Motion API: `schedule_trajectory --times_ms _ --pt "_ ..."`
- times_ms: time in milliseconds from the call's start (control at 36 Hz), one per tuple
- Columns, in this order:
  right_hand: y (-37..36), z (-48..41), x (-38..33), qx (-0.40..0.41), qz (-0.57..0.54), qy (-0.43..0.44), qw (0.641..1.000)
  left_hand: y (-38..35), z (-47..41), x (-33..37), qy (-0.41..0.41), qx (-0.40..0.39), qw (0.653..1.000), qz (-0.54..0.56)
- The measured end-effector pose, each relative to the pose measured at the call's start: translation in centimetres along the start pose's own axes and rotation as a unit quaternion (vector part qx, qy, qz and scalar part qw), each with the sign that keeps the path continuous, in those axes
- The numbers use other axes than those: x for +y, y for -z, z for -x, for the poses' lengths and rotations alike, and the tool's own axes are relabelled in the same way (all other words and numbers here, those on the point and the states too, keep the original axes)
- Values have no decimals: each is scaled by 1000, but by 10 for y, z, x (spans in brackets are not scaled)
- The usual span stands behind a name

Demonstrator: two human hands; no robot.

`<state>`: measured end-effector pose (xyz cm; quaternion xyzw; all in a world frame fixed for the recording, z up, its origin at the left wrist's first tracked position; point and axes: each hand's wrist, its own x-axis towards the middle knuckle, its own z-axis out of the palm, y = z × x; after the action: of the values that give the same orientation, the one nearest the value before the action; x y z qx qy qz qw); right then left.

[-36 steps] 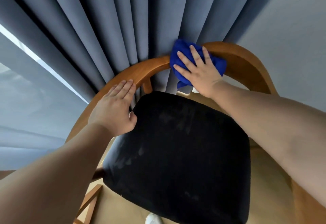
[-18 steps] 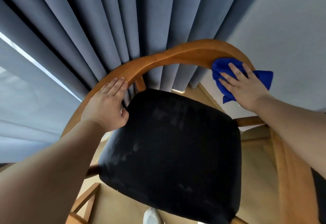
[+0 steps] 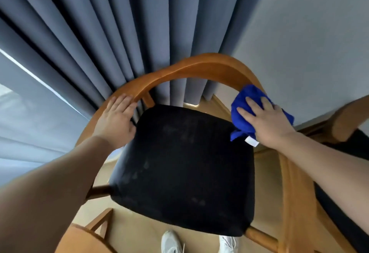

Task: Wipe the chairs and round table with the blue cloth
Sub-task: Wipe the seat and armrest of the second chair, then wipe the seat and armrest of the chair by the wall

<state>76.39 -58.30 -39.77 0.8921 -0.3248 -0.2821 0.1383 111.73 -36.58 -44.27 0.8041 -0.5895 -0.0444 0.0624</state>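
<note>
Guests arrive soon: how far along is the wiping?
The blue cloth has swept along the rail from middle to right bend, so that stretch looks done. The right hand presses it there; the left hand rests on the rail. Left: smudged black seat, second chair, and the table, not clearly shown.

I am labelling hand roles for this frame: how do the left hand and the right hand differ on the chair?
The left hand rests bare on the curved backrest rail; the right hand presses a blue cloth on it. The left hand is at the rail's left bend, the right hand at its right bend. Both lie flat, fingers straight.
</note>
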Motion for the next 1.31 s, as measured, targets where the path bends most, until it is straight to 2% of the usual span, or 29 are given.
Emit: schedule_trajectory --times_ms 139,333,417,472,500,583,750,889,1222,1306 --pt "49 42 -12 69 -69 26 995 38 11 61 17 34 982 183" --pt "117 138 -22 182 -187 50 964 128 47 168 28 -9 922 386" --pt "138 185 -26 236 -213 49 947 172 66 205 -26 -70 866 495" --pt "149 214 -23 255 -226 43 939 197 80 228 -36 -115 820 560" --pt "152 229 -20 257 -232 38 937 207 86 238 -33 -124 808 575" --pt "157 268 -2 254 -245 32 935 229 99 263 -37 -122 799 588" --pt "137 334 35 213 -312 57 924 253 115 313 -98 -135 797 580" --pt "110 383 51 253 -410 24 876 254 129 359 -142 -180 795 561" --pt "-19 466 90 250 -463 -60 848 217 160 513 -147 -267 797 522" --pt "-60 493 114 240 -456 -73 854 203 172 563 -142 -291 797 510"
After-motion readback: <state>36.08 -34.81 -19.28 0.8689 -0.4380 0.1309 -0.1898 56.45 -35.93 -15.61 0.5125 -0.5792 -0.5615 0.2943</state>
